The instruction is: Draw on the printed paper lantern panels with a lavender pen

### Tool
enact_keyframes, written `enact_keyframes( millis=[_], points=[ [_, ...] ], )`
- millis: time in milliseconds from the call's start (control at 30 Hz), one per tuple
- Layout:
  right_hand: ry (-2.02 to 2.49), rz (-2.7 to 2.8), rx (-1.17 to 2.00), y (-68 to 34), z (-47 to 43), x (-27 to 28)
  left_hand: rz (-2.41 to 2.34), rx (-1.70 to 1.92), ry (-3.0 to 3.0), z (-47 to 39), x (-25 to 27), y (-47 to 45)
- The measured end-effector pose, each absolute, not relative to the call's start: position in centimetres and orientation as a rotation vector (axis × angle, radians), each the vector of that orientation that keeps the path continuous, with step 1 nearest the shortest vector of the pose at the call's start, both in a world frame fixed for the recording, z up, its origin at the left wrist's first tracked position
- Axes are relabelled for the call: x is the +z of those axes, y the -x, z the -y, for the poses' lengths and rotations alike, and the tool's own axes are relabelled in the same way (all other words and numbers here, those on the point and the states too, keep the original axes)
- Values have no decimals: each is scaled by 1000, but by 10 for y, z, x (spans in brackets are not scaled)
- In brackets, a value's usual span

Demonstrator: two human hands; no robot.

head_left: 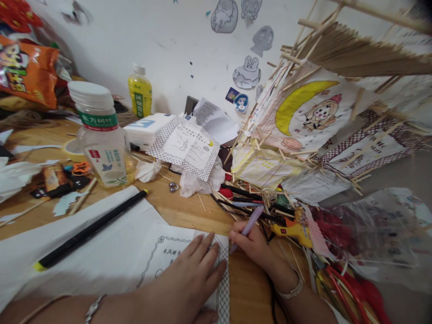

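Observation:
My left hand (pixel 189 274) lies flat with its fingers stretched over a white paper sheet (pixel 158 258) that bears black line drawing, Chinese characters and a crosshatched border on its right side. A purple pen (pixel 251 220) is gripped in my right hand (pixel 251 245), just off the sheet's right edge. The pen's tip is hard to make out beside the crosshatched border. Beneath the drawn sheet spreads a larger white paper (pixel 101 252), and a black marker with yellow ends (pixel 91 229) rests across it.
A clear bottle (pixel 108 157) stands at left, near a tape roll (pixel 72 149). Behind are a yellow bottle (pixel 140 92) and a decorated sheet (pixel 187 144). Stick frames with painted panels (pixel 303 108) rise at right, above a yellow glue gun (pixel 293 230) and red-handled scissors (pixel 344 288).

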State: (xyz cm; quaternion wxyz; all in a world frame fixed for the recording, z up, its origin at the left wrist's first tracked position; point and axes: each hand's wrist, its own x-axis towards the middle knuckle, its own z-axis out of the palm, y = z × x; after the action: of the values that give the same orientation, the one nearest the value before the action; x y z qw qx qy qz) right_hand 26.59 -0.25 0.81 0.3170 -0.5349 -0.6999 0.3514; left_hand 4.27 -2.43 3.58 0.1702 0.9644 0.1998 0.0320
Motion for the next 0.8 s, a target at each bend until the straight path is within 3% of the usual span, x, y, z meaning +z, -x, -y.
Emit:
enact_keyframes(
  millis=[800],
  points=[
    [1402, 1840, 776, -266, -2, 4, -584, 44, -2682, 21, 47, -45]
  ],
)
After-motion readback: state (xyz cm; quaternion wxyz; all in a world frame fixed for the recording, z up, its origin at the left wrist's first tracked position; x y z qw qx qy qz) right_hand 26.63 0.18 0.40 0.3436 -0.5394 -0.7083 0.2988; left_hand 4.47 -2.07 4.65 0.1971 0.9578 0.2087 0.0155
